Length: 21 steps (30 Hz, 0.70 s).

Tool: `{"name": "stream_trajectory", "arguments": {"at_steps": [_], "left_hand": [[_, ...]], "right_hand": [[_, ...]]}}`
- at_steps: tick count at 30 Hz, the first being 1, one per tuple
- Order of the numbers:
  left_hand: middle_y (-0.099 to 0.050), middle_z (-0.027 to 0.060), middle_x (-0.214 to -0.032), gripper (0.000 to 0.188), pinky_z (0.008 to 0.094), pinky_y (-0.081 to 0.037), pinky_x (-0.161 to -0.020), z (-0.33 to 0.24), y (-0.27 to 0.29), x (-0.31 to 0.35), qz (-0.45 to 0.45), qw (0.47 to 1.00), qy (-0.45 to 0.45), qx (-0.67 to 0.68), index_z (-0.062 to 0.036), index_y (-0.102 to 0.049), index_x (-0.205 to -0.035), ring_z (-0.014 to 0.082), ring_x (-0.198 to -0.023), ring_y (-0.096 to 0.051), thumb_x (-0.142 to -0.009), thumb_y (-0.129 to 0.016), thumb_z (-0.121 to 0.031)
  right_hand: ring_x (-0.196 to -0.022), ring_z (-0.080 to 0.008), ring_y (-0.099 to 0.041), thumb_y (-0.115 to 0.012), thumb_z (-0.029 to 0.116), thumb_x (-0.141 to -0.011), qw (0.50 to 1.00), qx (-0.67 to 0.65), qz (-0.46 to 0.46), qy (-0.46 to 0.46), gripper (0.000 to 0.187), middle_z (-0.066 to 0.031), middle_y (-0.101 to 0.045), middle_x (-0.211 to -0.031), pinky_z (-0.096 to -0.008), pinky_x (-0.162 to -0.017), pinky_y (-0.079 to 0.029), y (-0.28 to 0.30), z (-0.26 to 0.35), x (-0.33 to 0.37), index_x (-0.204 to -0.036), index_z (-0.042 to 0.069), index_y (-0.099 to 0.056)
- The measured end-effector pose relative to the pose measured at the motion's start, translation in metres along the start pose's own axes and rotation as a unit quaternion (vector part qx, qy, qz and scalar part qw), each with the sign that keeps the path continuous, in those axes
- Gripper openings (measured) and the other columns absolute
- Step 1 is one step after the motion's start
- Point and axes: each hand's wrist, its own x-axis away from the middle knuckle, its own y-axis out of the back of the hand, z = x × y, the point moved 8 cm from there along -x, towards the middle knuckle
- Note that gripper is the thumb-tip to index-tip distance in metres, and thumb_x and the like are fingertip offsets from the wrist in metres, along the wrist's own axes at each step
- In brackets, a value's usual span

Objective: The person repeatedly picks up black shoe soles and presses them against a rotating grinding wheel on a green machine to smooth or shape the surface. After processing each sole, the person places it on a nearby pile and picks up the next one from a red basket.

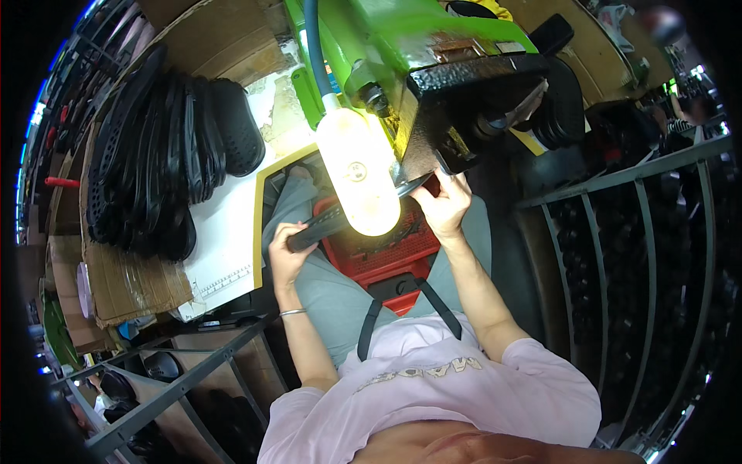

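A long black shoe sole (pixel 321 226) spans the space between my hands, in front of the green machine (pixel 456 31). My left hand (pixel 287 251) is closed round its near left end. At the other end my right hand (pixel 446 207) pinches the edge, close under the machine's dark working head (pixel 433 139). A bright lamp (pixel 357 174) hangs over the middle of the sole and hides part of it. Whether the sole touches the machine, I cannot tell.
On the white table (pixel 224 236) at the left stands a row of black soles (pixel 154 162) beside a cardboard box (pixel 139 290). A red plastic basket (pixel 367 263) sits between my legs. Metal racks (pixel 634 182) flank me at right and lower left.
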Motion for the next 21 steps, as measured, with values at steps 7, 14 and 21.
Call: {"name": "stream_trajectory", "arguments": {"at_steps": [7, 14, 21], "left_hand": [[-0.068, 0.0075, -0.091, 0.038, 0.0339, -0.053, -0.083, -0.121, -0.094, -0.033, -0.083, 0.974, -0.184, -0.101, -0.0023, -0.067, -0.102, 0.019, -0.084, -0.066, -0.07, -0.087, -0.01], [-0.065, 0.0041, -0.089, 0.025, 0.0269, -0.051, -0.077, -0.091, -0.111, -0.025, -0.125, 0.98, -0.101, 0.12, 0.0, -0.065, -0.098, 0.0137, -0.082, -0.062, -0.079, -0.08, -0.002], [-0.064, 0.0039, -0.091, 0.022, 0.0253, -0.049, -0.079, -0.06, -0.13, -0.009, -0.225, 0.951, -0.049, 0.205, 0.0016, -0.064, -0.098, 0.0121, -0.084, -0.061, -0.082, -0.077, -0.003]], "right_hand": [[-0.084, -0.0289, -0.062, -0.087, 0.006, -0.056, 0.988, 0.09, 0.008, 0.127, 0.046, -0.0098, -0.067, -0.092, -0.0375, -0.073, -0.051, -0.003, 0.041, -0.016, -0.097, 0.0, -0.069], [-0.083, -0.0223, -0.065, -0.08, 0.002, -0.069, 0.943, -0.185, 0.056, -0.271, 0.04, -0.0061, -0.068, -0.087, -0.0319, -0.073, -0.052, -0.023, -0.083, 0.047, -0.107, -0.002, -0.068], [-0.125, -0.0203, -0.049, -0.067, 0.011, -0.09, 0.668, -0.458, 0.048, -0.585, 0.059, -0.0043, -0.049, -0.137, -0.0474, -0.096, -0.047, -0.048, -0.185, 0.189, -0.143, 0.017, -0.042]]}}
